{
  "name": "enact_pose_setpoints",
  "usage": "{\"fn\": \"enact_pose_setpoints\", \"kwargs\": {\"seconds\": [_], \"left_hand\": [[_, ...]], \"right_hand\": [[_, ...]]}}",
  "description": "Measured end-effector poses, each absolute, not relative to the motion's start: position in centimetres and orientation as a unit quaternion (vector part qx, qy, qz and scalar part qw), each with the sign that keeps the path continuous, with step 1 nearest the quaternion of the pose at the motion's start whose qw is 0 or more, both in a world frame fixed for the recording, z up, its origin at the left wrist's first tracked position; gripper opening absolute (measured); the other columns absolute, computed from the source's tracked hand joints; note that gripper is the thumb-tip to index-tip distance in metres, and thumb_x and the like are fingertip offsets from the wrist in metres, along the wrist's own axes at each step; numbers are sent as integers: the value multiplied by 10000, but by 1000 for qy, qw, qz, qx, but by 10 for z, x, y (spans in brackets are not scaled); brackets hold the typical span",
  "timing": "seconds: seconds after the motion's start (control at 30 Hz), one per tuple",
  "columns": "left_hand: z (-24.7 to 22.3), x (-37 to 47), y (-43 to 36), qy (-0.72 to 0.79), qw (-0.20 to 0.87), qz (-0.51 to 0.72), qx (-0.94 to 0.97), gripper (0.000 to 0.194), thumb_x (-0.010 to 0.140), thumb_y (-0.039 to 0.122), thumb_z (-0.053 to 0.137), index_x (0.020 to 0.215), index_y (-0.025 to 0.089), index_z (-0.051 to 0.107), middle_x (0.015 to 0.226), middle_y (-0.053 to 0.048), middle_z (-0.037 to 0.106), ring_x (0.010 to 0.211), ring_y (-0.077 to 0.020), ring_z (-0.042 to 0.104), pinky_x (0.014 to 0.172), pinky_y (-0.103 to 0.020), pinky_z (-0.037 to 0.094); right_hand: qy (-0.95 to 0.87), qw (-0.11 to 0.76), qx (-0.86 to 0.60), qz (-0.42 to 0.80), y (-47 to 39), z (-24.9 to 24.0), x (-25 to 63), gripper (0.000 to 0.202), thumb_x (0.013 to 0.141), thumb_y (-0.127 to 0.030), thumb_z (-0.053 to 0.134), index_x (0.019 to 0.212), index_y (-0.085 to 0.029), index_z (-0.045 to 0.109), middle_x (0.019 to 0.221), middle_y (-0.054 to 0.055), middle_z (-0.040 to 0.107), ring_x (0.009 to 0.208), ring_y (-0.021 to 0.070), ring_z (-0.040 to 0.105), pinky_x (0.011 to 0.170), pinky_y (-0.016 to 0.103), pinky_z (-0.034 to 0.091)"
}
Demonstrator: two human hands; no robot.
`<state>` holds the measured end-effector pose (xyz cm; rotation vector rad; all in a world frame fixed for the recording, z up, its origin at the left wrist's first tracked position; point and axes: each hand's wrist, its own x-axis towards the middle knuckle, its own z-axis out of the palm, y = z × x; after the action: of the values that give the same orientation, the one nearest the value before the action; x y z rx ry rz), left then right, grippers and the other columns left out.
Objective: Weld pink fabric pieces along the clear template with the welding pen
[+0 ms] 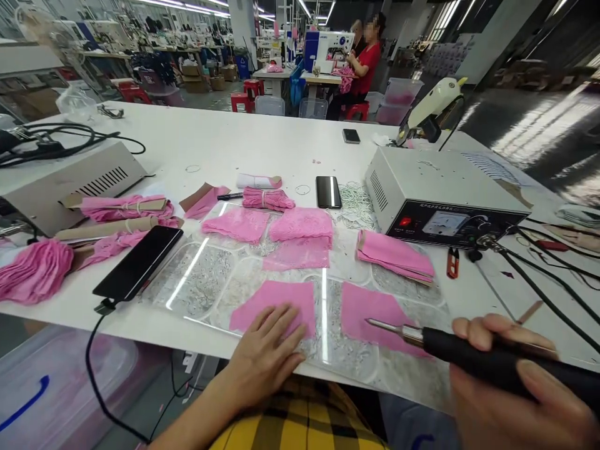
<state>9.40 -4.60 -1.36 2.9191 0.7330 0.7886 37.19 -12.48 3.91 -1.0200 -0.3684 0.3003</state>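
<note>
My left hand [269,347] lies flat, fingers stretched out, on a cut piece of pink fabric [281,297]. In my right hand [515,381] is a black-handled pen-like tool [469,356] with a pointed metal tip, resembling a soldering iron. Its tip is over a second pink fabric piece [370,315]; whether it touches the cloth I cannot tell. Both pieces lie on a clear patterned mat [210,281]. Behind them on the mat are two stacks of pink lace [300,225] [237,225] and a folded pink bundle [396,256].
A grey power box [445,187] with a dial and cables stands at the right, red snips [452,263] in front of it. Phones [328,192] [138,262] and tied pink bundles [124,207] lie around the mat. Another grey box [79,181] is at the left. A co-worker sits beyond the table.
</note>
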Motion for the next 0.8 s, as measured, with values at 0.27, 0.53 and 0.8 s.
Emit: {"fn": "enact_pose_setpoints", "kwargs": {"seconds": [0.27,0.53,0.8], "left_hand": [[-17,93,-46,222,10,256,941,317,946,298,538,1244,212,604,1363,-101,558,1311,-272,469,1088,-477,381],[-14,91,-45,205,14,253,945,319,949,311,535,1250,230,598,1334,-88,581,1302,-272,475,1107,-512,353],[14,122,-36,147,43,308,939,219,958,121,449,1091,149,621,1128,-127,651,1066,-219,600,901,-370,521]], "right_hand": [[-295,832,-421,209,-95,41,344,208,543,-235,524,703,-184,648,725,16,573,509,105,463,528,330,421],[-268,843,-423,194,-98,41,352,204,536,-228,519,693,-185,641,739,19,581,522,111,468,535,324,424],[-134,880,-455,2,-130,38,422,177,489,-241,464,601,-173,584,689,26,530,527,123,456,533,333,417]]}}
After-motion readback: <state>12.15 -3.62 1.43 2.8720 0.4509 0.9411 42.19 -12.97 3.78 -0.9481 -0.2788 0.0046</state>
